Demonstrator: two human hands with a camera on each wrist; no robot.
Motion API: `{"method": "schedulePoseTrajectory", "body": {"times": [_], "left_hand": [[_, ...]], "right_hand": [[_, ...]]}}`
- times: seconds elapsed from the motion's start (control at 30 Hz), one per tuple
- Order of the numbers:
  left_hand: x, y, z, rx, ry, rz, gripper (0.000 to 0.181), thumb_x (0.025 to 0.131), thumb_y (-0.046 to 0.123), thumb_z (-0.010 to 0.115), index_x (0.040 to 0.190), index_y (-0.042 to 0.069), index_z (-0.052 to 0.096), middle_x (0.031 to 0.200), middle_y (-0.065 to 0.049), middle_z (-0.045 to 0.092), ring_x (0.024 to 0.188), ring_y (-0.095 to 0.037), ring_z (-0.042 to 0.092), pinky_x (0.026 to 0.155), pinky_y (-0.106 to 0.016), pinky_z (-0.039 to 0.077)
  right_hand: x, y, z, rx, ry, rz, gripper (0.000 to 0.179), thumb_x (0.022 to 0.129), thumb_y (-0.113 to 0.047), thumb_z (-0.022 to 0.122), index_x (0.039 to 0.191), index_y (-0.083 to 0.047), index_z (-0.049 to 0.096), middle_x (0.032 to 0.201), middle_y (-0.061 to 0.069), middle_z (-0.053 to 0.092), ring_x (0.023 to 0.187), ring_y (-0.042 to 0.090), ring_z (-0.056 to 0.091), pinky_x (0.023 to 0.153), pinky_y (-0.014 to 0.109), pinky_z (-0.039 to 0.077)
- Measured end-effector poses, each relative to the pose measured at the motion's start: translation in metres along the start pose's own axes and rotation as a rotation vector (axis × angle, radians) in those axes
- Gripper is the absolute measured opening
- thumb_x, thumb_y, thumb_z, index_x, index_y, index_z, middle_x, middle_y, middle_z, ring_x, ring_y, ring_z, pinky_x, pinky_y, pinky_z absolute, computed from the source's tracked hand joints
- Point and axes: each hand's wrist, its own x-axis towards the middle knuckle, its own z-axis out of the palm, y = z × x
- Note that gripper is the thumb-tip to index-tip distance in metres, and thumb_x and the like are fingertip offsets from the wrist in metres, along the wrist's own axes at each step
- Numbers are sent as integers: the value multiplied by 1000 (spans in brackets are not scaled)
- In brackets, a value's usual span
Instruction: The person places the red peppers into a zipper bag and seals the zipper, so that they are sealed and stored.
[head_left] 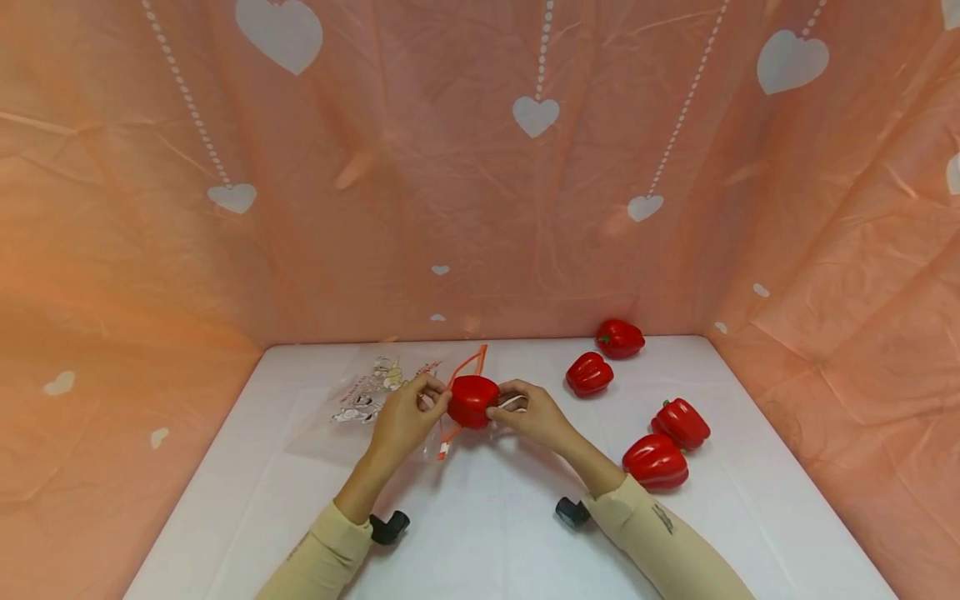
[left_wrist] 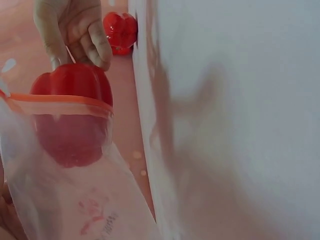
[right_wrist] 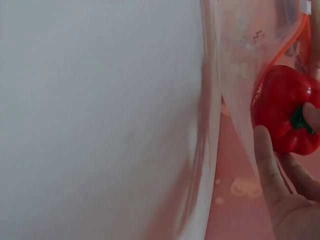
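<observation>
A red bell pepper (head_left: pixel 473 401) sits partway inside the mouth of a clear plastic zip bag (head_left: pixel 352 398) with an orange zip strip and printed cartoon figures. My left hand (head_left: pixel 407 415) pinches the bag at its opening. With fingers and thumb around the stem end, my right hand (head_left: pixel 538 414) holds the pepper. The left wrist view shows the pepper's lower part through the bag film (left_wrist: pixel 70 142), below the orange zip (left_wrist: pixel 65 100). In the right wrist view the green stem (right_wrist: pixel 299 120) faces my right palm, and the thumb lies beside it.
Four-sided white table, with several other red bell peppers on its right: one far back (head_left: pixel 620 338), another just nearer (head_left: pixel 588 374), and a touching pair (head_left: pixel 656 462) close to my right forearm. Pink-orange curtains with white hearts (head_left: pixel 536 117) enclose the back and sides.
</observation>
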Motion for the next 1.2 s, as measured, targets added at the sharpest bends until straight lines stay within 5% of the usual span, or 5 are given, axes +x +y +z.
{"method": "schedulePoseTrajectory", "body": {"times": [0.63, 1.2], "left_hand": [[2, -1, -3, -235, -47, -18, 10, 100, 11, 78, 107, 7, 73, 89, -4, 71, 75, -16, 62, 62, -23, 50], [2, 0, -3, -222, -36, -32, 8, 99, 13, 79, 105, 11, 73, 87, -1, 71, 74, -14, 62, 65, -25, 48]], "right_hand": [[17, -7, 17, 3, -12, -33, 39, 95, -13, 82, 127, 5, 69, 111, 19, 77, 93, 26, 76, 74, 28, 61], [23, -8, 26, -9, -39, -81, 31, 97, -9, 79, 124, 6, 71, 112, 17, 76, 100, 29, 75, 78, 24, 59]]}}
